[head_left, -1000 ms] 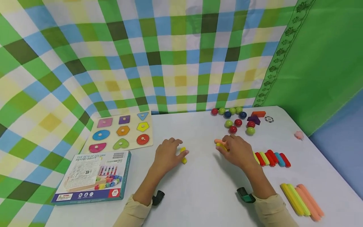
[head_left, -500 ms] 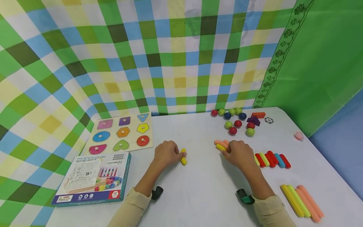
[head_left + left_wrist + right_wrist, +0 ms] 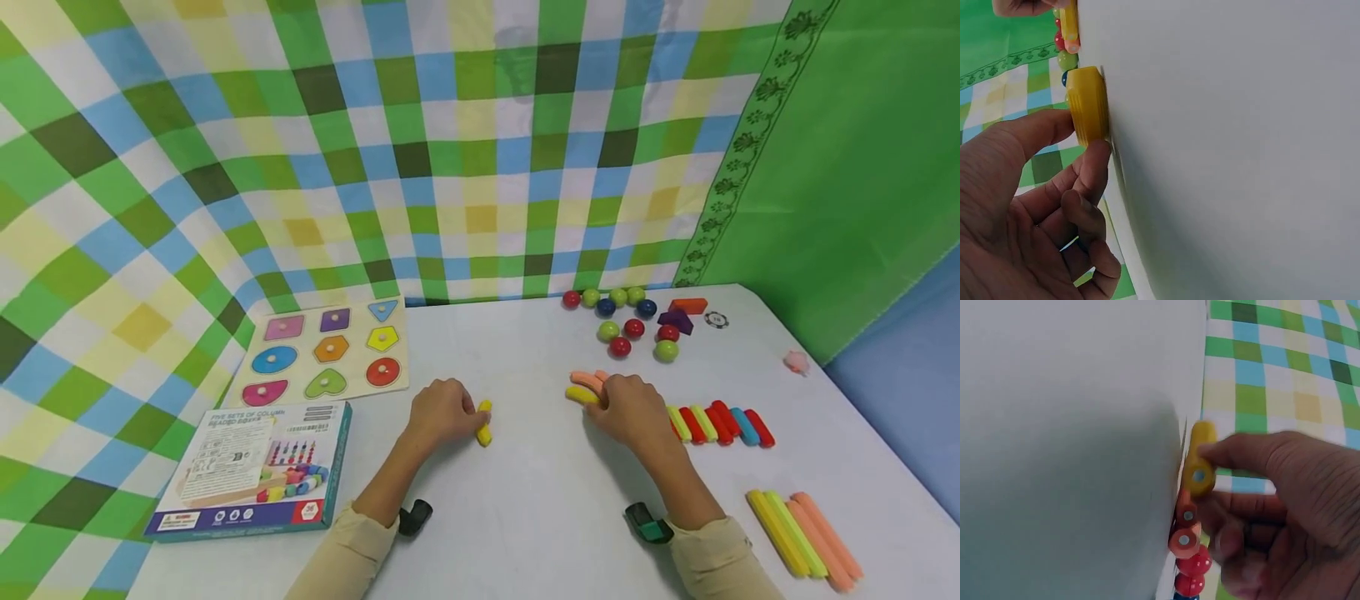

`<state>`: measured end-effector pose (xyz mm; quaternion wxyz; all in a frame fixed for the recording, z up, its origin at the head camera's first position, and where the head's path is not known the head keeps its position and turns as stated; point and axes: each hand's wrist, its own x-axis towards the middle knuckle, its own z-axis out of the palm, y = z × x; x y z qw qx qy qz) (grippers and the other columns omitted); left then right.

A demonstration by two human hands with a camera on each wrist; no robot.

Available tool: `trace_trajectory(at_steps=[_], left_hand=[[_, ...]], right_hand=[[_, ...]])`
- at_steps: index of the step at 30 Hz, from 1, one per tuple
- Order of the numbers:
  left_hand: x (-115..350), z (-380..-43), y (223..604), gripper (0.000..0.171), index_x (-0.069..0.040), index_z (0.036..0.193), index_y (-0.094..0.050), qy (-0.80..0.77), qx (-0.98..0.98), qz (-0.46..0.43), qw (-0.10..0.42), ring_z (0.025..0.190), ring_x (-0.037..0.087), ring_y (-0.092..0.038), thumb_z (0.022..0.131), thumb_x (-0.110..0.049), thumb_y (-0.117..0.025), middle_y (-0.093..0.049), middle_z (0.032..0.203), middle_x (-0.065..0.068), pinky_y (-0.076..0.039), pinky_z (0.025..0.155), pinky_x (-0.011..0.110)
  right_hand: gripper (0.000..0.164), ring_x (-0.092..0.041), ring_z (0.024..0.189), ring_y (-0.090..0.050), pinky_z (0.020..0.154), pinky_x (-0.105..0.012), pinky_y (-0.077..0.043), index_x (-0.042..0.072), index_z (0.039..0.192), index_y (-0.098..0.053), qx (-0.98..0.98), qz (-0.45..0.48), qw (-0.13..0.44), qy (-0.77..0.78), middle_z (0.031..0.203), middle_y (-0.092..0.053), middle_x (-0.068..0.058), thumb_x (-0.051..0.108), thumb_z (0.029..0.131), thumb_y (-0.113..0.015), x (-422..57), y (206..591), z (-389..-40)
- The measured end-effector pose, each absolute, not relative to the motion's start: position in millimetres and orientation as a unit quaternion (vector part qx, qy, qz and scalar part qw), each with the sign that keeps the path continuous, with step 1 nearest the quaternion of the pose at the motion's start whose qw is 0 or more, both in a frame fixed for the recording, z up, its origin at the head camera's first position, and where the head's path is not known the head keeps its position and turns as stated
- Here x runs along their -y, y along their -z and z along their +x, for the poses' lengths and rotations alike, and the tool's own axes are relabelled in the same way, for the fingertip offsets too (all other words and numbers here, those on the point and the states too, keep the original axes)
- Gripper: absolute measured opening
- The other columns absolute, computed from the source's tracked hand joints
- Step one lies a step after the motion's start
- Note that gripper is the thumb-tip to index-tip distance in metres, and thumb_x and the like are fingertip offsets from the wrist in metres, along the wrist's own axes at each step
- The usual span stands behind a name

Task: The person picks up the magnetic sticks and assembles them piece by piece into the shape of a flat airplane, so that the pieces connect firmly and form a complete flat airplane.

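In the head view my left hand pinches a short yellow stick near the middle of the white table. The left wrist view shows thumb and a fingertip against the ridged sides of this yellow stick. My right hand pinches another yellow stick, beside short, curved orange sticks just beyond it. From the right wrist, the thumb lies on the yellow stick, whose end has a round metal dot. Two orange sticks with similar dots lie close by.
Right of the right hand lies a row of short coloured sticks, with longer sticks nearer me. Several coloured balls lie at the back. A shape puzzle board and a bead-set box occupy the left.
My left hand's spread fingers have closed on the yellow stick, which has shifted slightly toward me. The yellow stick at my right hand has come apart from the orange sticks.
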<state>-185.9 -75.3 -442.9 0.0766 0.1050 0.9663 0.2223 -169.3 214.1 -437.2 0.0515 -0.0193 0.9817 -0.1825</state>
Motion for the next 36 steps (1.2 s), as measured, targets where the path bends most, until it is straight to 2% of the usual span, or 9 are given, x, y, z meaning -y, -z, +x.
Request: trace_trajectory(at_steps=[6,10,15,22,36], left_hand=[[85,-170,442,0.028,-0.018,0.064,-0.064,-0.228,-0.964,0.102,0.089,0.061,0.014,-0.050,0.077,-0.041,-0.075,-0.055,0.060,-0.007,-0.041,0.054,0.028],[86,-160,442,0.029,-0.018,0.064,-0.063,-0.232,-0.962,0.105,0.099,0.061,0.014,-0.050,0.077,-0.041,-0.075,-0.054,0.059,-0.007,-0.040,0.054,0.029],[85,-151,445,0.030,-0.019,0.063,-0.063,-0.228,-0.962,0.117,0.096,0.058,0.012,-0.050,0.078,-0.042,-0.074,-0.053,0.056,-0.009,-0.040,0.053,0.027],[83,-143,443,0.031,-0.018,0.064,-0.062,-0.225,-0.963,0.114,0.095,0.056,0.013,-0.049,0.078,-0.042,-0.074,-0.052,0.056,-0.008,-0.039,0.053,0.027],[80,-140,437,0.033,-0.018,0.061,-0.061,-0.211,-0.965,0.129,0.089,0.053,0.012,-0.048,0.077,-0.043,-0.074,-0.051,0.053,-0.008,-0.038,0.050,0.025]], right_hand=[[0.018,-0.016,0.067,-0.050,0.064,-0.030,-0.047,0.012,0.080,-0.066,-0.969,-0.104,0.037,0.219,0.069,-0.056,0.004,0.026,0.078,-0.077,-195,440,-172],[0.018,-0.013,0.068,-0.050,0.066,-0.028,-0.048,0.013,0.083,-0.067,-0.959,-0.142,0.049,0.240,0.070,-0.056,0.007,0.026,0.079,-0.077,-180,444,-171],[0.015,-0.011,0.065,-0.049,0.064,-0.025,-0.046,0.015,0.083,-0.066,-0.949,-0.173,0.068,0.254,0.068,-0.054,0.009,0.026,0.081,-0.076,-166,447,-168],[0.012,-0.008,0.062,-0.048,0.059,-0.024,-0.043,0.016,0.081,-0.065,-0.940,-0.215,0.060,0.259,0.067,-0.053,0.011,0.021,0.082,-0.075,-153,450,-164],[0.013,-0.006,0.067,-0.049,0.064,-0.023,-0.046,0.016,0.088,-0.065,-0.929,-0.254,0.037,0.266,0.074,-0.053,0.013,0.020,0.082,-0.076,-140,452,-160]])
